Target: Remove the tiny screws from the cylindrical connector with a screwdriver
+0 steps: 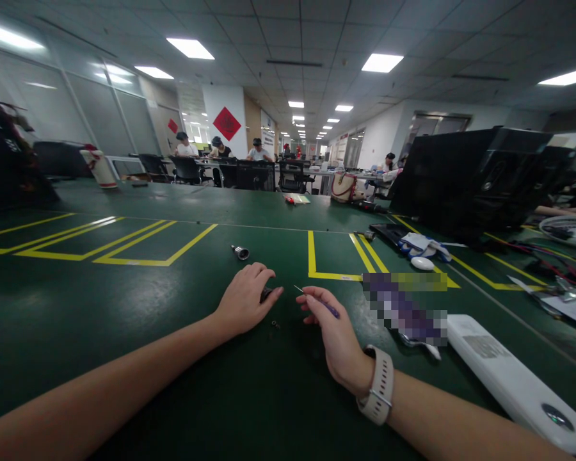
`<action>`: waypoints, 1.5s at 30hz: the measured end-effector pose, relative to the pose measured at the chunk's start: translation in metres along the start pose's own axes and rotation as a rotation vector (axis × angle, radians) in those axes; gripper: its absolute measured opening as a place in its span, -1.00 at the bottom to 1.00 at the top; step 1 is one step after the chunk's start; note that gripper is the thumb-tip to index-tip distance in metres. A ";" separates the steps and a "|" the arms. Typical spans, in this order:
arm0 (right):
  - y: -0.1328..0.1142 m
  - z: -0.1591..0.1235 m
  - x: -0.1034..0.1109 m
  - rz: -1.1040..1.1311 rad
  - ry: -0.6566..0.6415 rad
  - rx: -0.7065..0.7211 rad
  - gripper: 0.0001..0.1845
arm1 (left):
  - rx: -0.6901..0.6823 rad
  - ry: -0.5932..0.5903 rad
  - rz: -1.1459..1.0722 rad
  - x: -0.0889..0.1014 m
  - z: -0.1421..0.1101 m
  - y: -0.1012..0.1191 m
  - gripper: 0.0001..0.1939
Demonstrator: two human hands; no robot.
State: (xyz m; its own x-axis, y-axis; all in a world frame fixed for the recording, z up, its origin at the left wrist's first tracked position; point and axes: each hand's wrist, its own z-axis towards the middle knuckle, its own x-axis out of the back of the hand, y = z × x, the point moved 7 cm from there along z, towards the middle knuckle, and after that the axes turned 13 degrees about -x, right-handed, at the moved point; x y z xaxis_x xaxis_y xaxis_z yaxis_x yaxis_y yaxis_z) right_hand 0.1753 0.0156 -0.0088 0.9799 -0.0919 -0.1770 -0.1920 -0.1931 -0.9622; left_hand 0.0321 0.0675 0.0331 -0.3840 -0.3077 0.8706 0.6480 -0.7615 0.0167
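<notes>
My left hand rests on the green table, fingers curled over a small dark part that is mostly hidden under them. My right hand, with a pale watch on the wrist, pinches a thin screwdriver with a purple handle, its tip pointing left towards the left fingertips. A tiny dark screw-like piece lies on the table between the hands. A small silver cylinder lies farther away, beyond the left hand.
A long white device lies at the right. A white mouse, a black monitor back, cables and papers stand farther right. Yellow tape lines mark the table. Several people sit at desks far behind.
</notes>
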 end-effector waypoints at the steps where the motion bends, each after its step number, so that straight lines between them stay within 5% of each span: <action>1: 0.000 0.000 0.000 -0.001 0.002 0.005 -0.75 | 0.012 0.005 -0.012 0.001 0.000 -0.001 -0.66; 10: -0.007 -0.006 -0.006 -0.016 -0.072 0.023 -0.77 | 0.361 0.175 -0.175 0.002 -0.012 -0.045 -0.60; 15: -0.005 -0.004 -0.003 0.053 -0.059 0.056 -0.67 | 0.395 0.158 -0.194 0.001 -0.011 -0.050 -0.59; 20: -0.003 -0.002 -0.004 0.064 -0.051 0.040 -0.63 | 0.283 0.045 -0.208 0.008 -0.003 -0.024 -0.71; 27: -0.006 -0.007 -0.014 0.024 -0.196 0.046 -0.65 | 0.224 -0.272 -0.206 -0.004 -0.007 -0.010 -0.72; 32: 0.000 -0.006 -0.019 -0.084 -0.256 0.033 -0.64 | 0.280 -0.172 -0.273 0.006 -0.016 -0.020 -0.74; 39: -0.002 -0.008 -0.023 -0.186 -0.244 0.058 -0.64 | 0.712 0.102 -0.877 0.013 -0.041 -0.025 -0.73; 45: -0.001 -0.009 -0.025 -0.287 -0.259 0.075 -0.64 | 0.875 0.220 -1.097 0.013 -0.050 -0.014 -0.78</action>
State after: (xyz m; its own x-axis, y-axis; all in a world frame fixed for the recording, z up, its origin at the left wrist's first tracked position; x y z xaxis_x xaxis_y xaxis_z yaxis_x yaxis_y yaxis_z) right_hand 0.1508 0.0096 -0.0012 0.9763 0.2068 0.0640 0.0867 -0.1026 -0.9909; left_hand -0.0149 0.0458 0.0200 -0.9904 0.0562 0.1262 0.1202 -0.0998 0.9877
